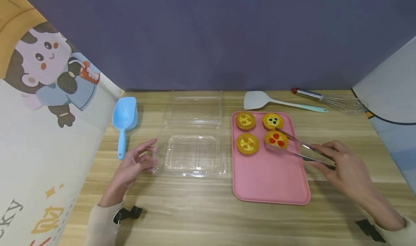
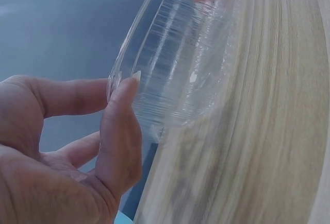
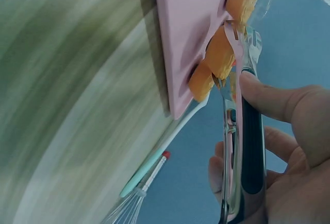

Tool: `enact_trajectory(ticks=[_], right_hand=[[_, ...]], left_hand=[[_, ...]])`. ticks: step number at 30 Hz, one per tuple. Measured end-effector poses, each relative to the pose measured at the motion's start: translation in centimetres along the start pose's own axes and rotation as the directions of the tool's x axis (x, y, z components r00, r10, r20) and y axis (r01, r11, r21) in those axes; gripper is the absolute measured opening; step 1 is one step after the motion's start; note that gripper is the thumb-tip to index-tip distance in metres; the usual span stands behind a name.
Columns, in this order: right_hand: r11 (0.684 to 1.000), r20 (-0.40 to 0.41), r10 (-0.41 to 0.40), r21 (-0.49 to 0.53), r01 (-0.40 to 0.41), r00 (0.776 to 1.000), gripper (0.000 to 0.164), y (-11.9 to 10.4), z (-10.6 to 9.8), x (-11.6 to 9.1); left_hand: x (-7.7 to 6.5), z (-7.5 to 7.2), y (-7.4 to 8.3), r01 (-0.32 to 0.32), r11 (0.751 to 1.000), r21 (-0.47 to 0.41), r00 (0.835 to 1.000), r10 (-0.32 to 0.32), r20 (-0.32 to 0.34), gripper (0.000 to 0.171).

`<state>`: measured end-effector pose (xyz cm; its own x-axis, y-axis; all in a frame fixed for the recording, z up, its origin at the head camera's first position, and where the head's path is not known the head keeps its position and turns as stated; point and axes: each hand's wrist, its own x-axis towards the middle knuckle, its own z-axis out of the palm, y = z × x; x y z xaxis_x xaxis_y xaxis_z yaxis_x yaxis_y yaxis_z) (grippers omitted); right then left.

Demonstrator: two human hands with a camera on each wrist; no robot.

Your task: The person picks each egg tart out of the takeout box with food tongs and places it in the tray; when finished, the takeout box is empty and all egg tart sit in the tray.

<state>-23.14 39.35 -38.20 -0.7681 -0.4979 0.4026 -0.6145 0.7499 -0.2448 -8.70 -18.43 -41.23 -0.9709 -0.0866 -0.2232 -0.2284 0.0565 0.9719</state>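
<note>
My left hand pinches the left rim of a clear plastic clamshell box, which lies with its lid folded back; thumb and finger meet at the rim in the left wrist view. In my right hand is a pair of metal tongs with dark grips. Their tips straddle an egg tart with red fruit pieces on a pink tray. Behind that one sits a tart with dark blue berries. Two tarts with yellow wedges, one farther back and one nearer, line the tray's left side.
A blue scoop lies left of the box, by the printed side wall. Beyond the tray are a pale spatula with a mint handle and a whisk with a red end. A dark panel rises behind the wooden table.
</note>
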Motion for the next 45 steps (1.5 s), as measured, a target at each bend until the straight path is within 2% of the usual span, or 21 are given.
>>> enact_trajectory(ticks=[6,14,22,34,45], right_hand=[[1.0,-0.004,-0.028,-0.003,0.028,1.0,0.06,0.2,0.4,-0.4],[1.0,0.038,0.002,-0.007,-0.002,0.999,0.063,0.0,1.0,-0.9],[1.0,0.016,0.004,-0.014,-0.004,1.0,0.065,0.1,1.2,-0.9],[1.0,0.024,0.017,-0.01,-0.016,1.0,0.068,0.0,1.7,-1.3],[1.0,0.018,0.019,-0.022,-0.019,1.0,0.071,-0.3,1.0,-1.5]], left_hand=[[-0.1,-0.2,-0.2,-0.002,1.0,-0.005,1.0,0.003,0.006,0.081],[0.0,-0.2,-0.4,-0.03,0.999,-0.016,0.999,0.031,0.024,0.08],[0.1,-0.3,-0.6,-0.045,0.999,-0.027,0.998,0.046,0.038,0.078],[0.0,-0.4,-0.6,-0.039,0.998,-0.042,0.998,0.042,0.057,0.078],[0.1,-0.4,-0.8,-0.047,0.998,-0.051,0.997,0.049,0.053,0.078]])
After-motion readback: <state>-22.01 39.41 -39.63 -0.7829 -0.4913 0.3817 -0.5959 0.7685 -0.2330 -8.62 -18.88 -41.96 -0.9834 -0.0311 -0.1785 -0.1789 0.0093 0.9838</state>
